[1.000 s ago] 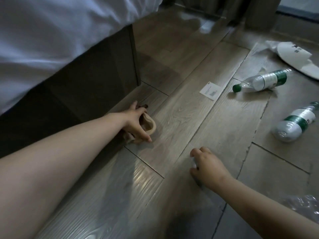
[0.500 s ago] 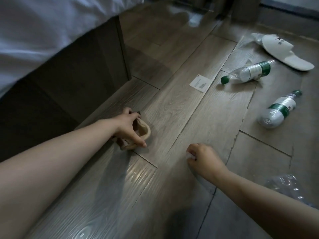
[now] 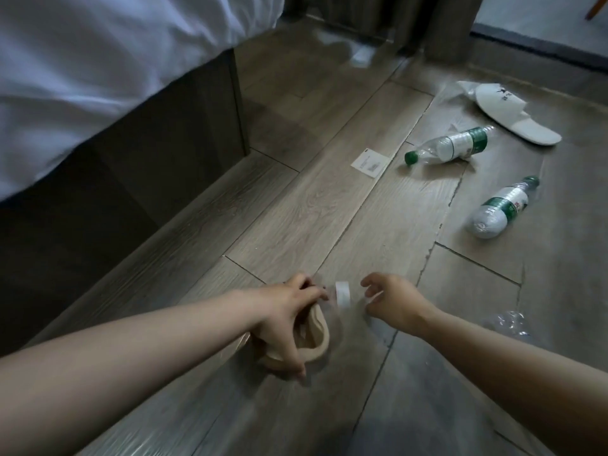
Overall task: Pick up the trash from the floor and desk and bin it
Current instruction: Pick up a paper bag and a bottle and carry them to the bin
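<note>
Step in hand, we judge: floor pickup; bin not in view. Left grip (image 3: 287,320) curled round beige ring-shaped scrap (image 3: 319,339), low over floor (image 3: 296,205) at 6 o'clock. Right grip (image 3: 394,301) half-spread, holds nothing we see. Small white scrap (image 3: 342,296) blurred, just at its 9 o'clock, between grips. Next, we judge: pinch white scrap, then far bottle (image 3: 450,146), near bottle (image 3: 500,209) at 2 o'clock.
</note>
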`<state>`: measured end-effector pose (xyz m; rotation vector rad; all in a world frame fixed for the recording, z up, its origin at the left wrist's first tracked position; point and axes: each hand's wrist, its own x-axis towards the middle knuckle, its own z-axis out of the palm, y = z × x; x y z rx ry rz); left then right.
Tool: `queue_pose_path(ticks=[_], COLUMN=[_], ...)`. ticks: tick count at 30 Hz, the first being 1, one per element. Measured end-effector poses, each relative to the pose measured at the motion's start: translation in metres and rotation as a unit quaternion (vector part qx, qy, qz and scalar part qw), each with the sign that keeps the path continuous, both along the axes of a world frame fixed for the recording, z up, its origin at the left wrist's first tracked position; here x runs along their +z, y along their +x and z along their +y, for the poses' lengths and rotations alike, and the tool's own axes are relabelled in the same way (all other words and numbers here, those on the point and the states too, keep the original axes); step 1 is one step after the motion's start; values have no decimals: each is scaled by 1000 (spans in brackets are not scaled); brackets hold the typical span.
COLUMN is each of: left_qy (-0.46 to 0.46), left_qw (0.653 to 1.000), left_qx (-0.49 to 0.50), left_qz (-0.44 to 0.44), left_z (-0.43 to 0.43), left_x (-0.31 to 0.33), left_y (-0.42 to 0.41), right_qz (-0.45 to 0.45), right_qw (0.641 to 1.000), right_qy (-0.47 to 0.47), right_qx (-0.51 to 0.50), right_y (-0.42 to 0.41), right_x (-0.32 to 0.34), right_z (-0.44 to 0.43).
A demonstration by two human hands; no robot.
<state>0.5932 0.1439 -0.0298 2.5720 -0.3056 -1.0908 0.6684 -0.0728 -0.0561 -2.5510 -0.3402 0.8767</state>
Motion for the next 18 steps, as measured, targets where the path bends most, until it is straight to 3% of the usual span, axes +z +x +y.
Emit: queue_pose_path(ticks=[5,9,15,18], left_qy=[79,130,183,167], left_qw=[994,983,971,974], left_qx=[-38,1,-6,10], left_qz=[61,130,156,154], left_z=[-36,-56,-78,-80], left_x=[-1,10,19,19], left_y=[11,39,61,59], right_qz=[-16,-15,-6,-7], right_qw=[1000,1000,999,998], right_qy=[-4,6,27,38], right_qx=[-12,-15,-34,-42], right_y=[-2,-5,2,7], right_x=[4,3,0,-1], right_z=[-20,-30,-37,-44])
